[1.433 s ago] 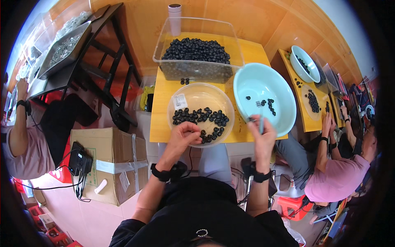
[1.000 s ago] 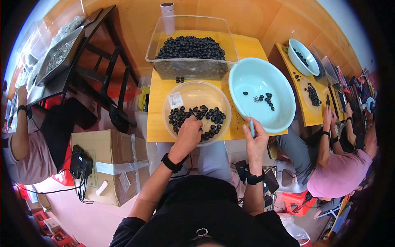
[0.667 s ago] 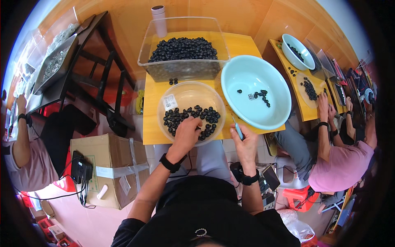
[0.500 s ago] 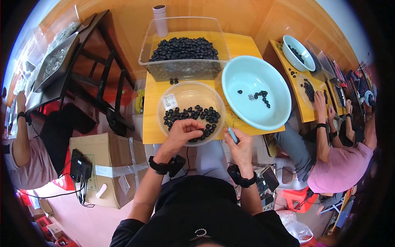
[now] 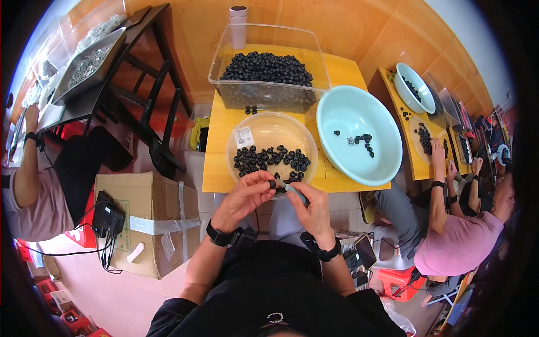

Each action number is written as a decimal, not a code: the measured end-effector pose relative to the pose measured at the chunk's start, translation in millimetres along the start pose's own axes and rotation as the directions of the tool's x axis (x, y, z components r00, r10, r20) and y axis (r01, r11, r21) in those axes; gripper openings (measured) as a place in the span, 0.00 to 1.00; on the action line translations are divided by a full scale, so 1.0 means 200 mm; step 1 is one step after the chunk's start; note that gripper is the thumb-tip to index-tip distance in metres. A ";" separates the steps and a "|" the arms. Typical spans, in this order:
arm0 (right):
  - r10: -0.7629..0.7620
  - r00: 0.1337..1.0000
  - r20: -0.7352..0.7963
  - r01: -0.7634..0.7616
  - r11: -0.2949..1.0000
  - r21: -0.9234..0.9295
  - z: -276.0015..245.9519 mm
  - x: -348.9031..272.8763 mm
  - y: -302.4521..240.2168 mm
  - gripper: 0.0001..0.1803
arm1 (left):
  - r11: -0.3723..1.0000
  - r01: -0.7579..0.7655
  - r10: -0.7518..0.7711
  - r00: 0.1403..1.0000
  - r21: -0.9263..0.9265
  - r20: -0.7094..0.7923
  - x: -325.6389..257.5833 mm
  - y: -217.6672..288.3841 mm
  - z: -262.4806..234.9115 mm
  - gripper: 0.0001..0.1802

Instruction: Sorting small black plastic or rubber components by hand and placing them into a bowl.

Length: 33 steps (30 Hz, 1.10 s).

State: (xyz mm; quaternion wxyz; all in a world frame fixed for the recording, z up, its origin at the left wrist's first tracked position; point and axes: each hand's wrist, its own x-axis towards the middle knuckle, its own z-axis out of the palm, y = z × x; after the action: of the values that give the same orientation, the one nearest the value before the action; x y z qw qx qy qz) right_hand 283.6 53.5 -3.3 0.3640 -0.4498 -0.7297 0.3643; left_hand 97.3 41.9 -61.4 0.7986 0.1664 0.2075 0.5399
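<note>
My left hand (image 5: pixel 245 197) pinches a small, round black piece (image 5: pixel 272 184) between thumb and fingertips, over the near edge of a clear round tub (image 5: pixel 286 128). Close beside it, my right hand (image 5: pixel 313 212) is closed round a small tool with a light blue handle (image 5: pixel 297 194). The tool's tip points at the black piece; whether they touch, I cannot tell. Many similar black pieces (image 5: pixel 255 158) lie in the tub below and beyond my hands. To the tub's right stands a light blue basin (image 5: pixel 359 112) with several black pieces in it.
Behind the tub, a clear rectangular bin (image 5: pixel 269 96) holds a heap of black pieces on the yellow table (image 5: pixel 218 146). A pink bottle (image 5: pixel 238 28) stands behind it. Left of me is a taped cardboard box (image 5: pixel 135 196). People work at tables on both sides.
My left hand has lifted a black piece out of the tub toward me. My right hand has brought the blue-handled tool leftward to it. The view has shifted slightly.
</note>
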 end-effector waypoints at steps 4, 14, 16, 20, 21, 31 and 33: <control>-0.080 0.997 0.012 0.080 0.995 -0.058 0.01 -0.01 -0.01 0.09 | 1.000 -0.012 0.012 1.000 -0.010 -0.012 0.00 0.00 0.00 0.10; -0.133 0.990 0.057 0.140 0.980 -0.144 0.02 0.00 -0.04 0.09 | 0.999 -0.015 0.017 0.999 -0.039 0.043 -0.02 0.01 0.02 0.09; -0.136 0.989 0.056 0.143 0.979 -0.145 0.02 0.00 -0.04 0.09 | 0.999 -0.013 0.016 0.998 -0.047 0.056 -0.02 0.02 0.03 0.09; -0.159 0.987 0.040 0.163 0.974 -0.158 0.03 0.00 -0.03 0.09 | 0.999 0.001 -0.001 1.000 -0.050 0.011 -0.02 0.01 0.04 0.11; -0.159 0.987 0.040 0.163 0.974 -0.158 0.03 0.00 -0.03 0.09 | 0.998 0.004 -0.003 1.000 -0.065 0.005 -0.02 0.00 0.04 0.11; -0.194 0.980 0.044 0.199 0.964 -0.178 0.02 0.00 -0.04 0.09 | 0.994 0.010 -0.003 0.998 -0.107 0.070 -0.02 0.01 0.03 0.08; -0.195 0.980 0.039 0.199 0.964 -0.178 0.02 0.00 -0.04 0.09 | 0.995 0.006 0.000 0.998 -0.104 0.058 -0.02 0.01 0.03 0.08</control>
State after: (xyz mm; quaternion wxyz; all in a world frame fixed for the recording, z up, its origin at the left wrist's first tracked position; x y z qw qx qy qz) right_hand 277.3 50.6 1.3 0.3482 -0.4023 -0.8047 0.2633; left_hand 96.9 38.6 -55.2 0.8128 0.1398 0.1560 0.5436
